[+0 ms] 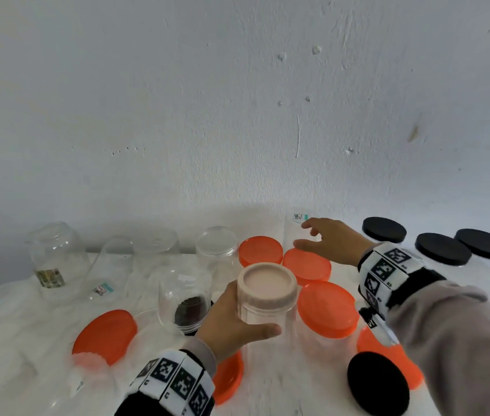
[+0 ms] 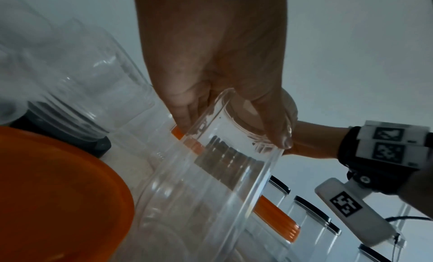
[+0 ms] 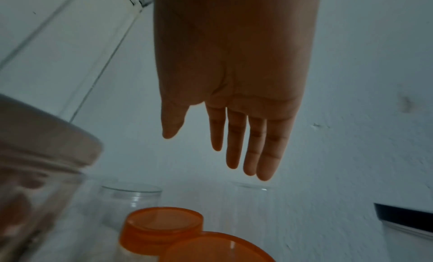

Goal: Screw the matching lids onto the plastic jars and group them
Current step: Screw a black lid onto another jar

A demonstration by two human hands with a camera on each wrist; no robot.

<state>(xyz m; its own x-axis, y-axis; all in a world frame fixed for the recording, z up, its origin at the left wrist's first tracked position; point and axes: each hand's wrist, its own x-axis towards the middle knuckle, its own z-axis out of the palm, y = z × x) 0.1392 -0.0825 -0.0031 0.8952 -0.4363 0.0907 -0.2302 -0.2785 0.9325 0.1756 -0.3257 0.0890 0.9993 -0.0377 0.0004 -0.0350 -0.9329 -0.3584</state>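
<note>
My left hand (image 1: 239,321) grips a clear plastic jar with a beige lid (image 1: 267,285) and holds it upright above the table's middle; the left wrist view shows its fingers (image 2: 185,116) curled round the clear wall (image 2: 211,173). My right hand (image 1: 327,240) is open, fingers straight, and reaches toward a tall clear lidless jar (image 1: 296,228) at the back; in the right wrist view the fingers (image 3: 248,147) hang above that jar's rim (image 3: 254,185). Jars with orange lids (image 1: 326,307) stand under and beside both hands.
Three black-lidded jars (image 1: 443,249) stand at the right. Several lidless clear jars (image 1: 216,250) stand at the left and back; one (image 1: 183,301) sits upside down over a black lid. Loose orange lids (image 1: 104,336) and a black lid (image 1: 377,382) lie near the front. A white wall is behind.
</note>
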